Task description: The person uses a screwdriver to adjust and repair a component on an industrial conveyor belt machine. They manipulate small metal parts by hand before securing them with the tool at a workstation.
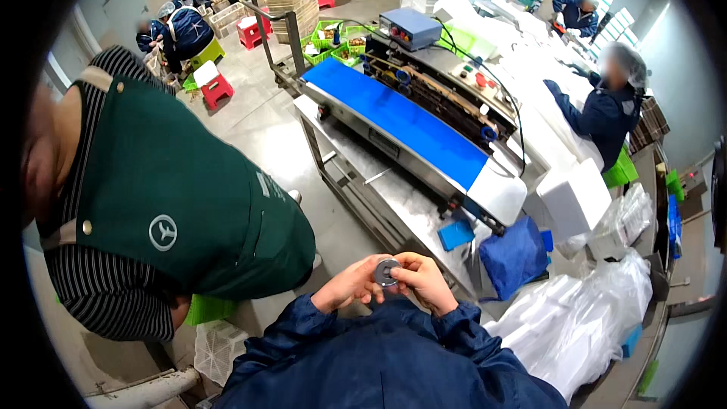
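Note:
Both my hands meet in front of my chest around a small round grey metal disc (385,273) with a darker centre. My left hand (351,282) grips its left edge, fingers curled beneath it. From the other side, my right hand (421,279) pinches the disc, with thumb and fingertips on its face. The disc's underside is hidden. Beyond my hands stands a sealing machine with a blue conveyor belt (401,125) on a metal table (413,216). A blue-grey control box (410,29) sits on top of the machine.
At my left stands a person in a dark green apron (166,189). A blue cloth bag (515,257) and a small blue box (456,235) lie at the table's near end. Clear plastic sheeting (575,326) spreads at my right. Several co-workers, stacked crates (291,4) and red stools (217,91) are farther off.

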`<state>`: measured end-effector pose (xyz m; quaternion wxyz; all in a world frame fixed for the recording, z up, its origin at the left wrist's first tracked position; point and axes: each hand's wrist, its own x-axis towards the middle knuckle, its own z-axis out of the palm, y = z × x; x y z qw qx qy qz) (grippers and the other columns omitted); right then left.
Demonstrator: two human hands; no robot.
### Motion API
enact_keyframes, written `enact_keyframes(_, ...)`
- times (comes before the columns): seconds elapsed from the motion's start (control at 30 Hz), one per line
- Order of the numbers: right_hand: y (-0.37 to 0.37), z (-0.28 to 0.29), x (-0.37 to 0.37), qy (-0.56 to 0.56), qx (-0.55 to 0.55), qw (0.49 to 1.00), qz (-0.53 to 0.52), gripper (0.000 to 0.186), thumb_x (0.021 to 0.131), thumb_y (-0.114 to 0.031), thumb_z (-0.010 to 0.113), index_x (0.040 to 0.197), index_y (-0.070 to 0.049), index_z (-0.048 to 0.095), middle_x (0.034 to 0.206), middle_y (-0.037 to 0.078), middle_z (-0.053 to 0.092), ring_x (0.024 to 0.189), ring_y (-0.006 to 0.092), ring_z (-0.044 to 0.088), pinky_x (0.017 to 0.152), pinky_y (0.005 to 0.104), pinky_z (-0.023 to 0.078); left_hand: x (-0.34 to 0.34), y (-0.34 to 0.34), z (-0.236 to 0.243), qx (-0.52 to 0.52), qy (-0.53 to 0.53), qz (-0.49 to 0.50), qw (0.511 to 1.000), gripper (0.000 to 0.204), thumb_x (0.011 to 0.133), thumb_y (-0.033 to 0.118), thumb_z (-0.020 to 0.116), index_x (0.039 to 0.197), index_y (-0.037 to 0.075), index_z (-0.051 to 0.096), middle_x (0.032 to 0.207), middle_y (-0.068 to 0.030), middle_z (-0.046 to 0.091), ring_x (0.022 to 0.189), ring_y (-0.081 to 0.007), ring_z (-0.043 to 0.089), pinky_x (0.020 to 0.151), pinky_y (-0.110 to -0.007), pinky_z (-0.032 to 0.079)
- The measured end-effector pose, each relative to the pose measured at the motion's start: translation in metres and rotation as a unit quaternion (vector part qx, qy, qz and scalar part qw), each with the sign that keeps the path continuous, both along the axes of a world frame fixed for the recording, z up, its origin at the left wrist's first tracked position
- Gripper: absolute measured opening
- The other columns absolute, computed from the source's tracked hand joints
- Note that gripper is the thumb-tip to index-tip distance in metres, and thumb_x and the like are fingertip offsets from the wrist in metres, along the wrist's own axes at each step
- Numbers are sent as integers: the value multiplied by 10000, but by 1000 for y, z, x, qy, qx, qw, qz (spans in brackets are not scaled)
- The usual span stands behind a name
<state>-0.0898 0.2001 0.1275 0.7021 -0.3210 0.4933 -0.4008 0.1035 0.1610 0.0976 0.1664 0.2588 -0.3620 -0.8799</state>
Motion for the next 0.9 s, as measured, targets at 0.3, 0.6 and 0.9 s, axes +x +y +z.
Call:
enact_keyframes(0.3,-100,12,-29,442,-372,806,-133,278,706,3,703,957,-5,584,817,104,546,647,207,566,558,298,448,-92,-75,8,-99,25,263,959,525,956,161,546,1411,26,322,1217,-78,514,1127,-149,490,924,-288,421)
enact_keyframes(0.6,-178,27,-45,384,-420,820,-65,324,734,25,682,1047,6,599,940,116,578,710,203,597,625,293,489,-110,-163,17,-9,84,320,944,518,939,123,569,1378,-14,332,1165,-76,486,1038,-157,529,897,-314,456)
enact_keyframes(0.9,-223,18,-80,279,-187,925,-176,106,866,-26,612,945,42,631,777,43,598,599,74,560,526,217,438,-123,-318,-11,1,61,316,947,465,938,76,553,1362,45,364,1047,-94,535,1007,-235,575,890,-320,506)
